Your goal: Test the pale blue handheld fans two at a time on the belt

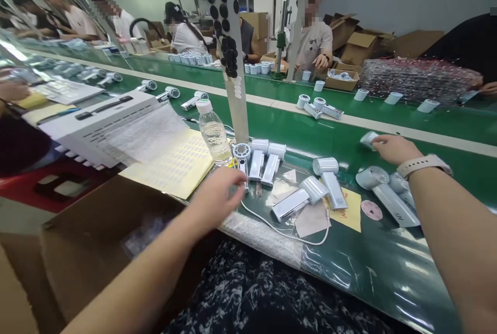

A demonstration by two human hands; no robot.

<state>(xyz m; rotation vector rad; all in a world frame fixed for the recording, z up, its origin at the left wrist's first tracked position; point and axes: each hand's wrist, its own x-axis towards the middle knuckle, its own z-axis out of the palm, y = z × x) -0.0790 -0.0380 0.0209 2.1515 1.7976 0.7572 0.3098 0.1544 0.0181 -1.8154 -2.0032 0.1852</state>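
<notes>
My right hand (394, 148) reaches out to the right over the green belt, its fingers closed on a pale cylindrical part (367, 140). Slightly blurred, my left hand (219, 194) has thumb and fingers apart, beside an upright device (242, 151) with a ringed round head. Two similar silver-white devices (257, 164) with round heads and flat handles lie just right of it. Another pair (291, 204) rests mid-bench, heads together. Under my right forearm are more devices (392, 203), partly hidden. A white cable (287, 235) curves along the bench edge.
A water bottle (214, 134) stands by a metal post (237, 106). Left of it are yellow sticker sheets (182, 163) and a white case (101, 121). A cardboard box (97, 235) is below. Across the belt, co-workers sit near white cups (361, 95) and a green press (280, 41).
</notes>
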